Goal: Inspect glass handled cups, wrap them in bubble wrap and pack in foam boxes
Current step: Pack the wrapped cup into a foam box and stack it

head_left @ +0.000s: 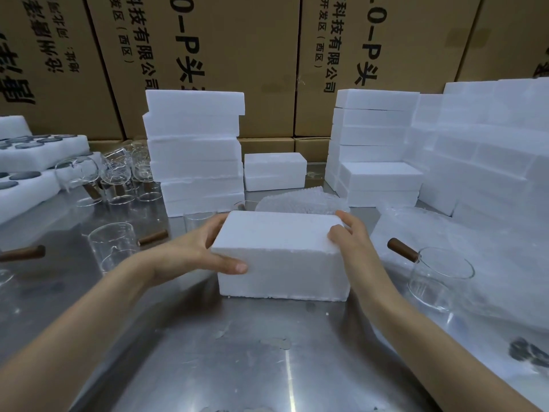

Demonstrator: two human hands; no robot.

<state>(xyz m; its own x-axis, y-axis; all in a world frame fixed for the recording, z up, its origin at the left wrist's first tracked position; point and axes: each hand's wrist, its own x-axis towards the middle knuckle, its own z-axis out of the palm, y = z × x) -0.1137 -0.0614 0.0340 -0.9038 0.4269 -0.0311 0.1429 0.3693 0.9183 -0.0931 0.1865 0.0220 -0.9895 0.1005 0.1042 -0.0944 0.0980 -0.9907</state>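
Holding the closed foam box (282, 257) between both hands, I had it sitting on the steel table (237, 352) right in front of me, lid on. My left hand (196, 251) clasped its left end, thumb laid along the near face and fingers curled round the far side; my right hand (349, 236) gripped the right end, thumb pressed on the top corner, the other fingers hidden behind the box, so how they lay I could not tell. It looked to me like the packing step was finishing: this box seemed shut and ready to set aside, though what was inside could not be seen. The next move, I judged, called for lifting it level and carrying it to a stack without squeezing the soft foam. Just behind it lay a bubble wrap sheet (303, 200), and a glass cup (439, 281) with a wooden handle stood near on the right, on clear plastic. Another handled cup (114, 248) stood near left, more cups (118, 173) farther left. A tall foam stack (194, 150) rose far left and a white foam wall (475, 150) on the right, leaving only a narrow lane between the glassware.
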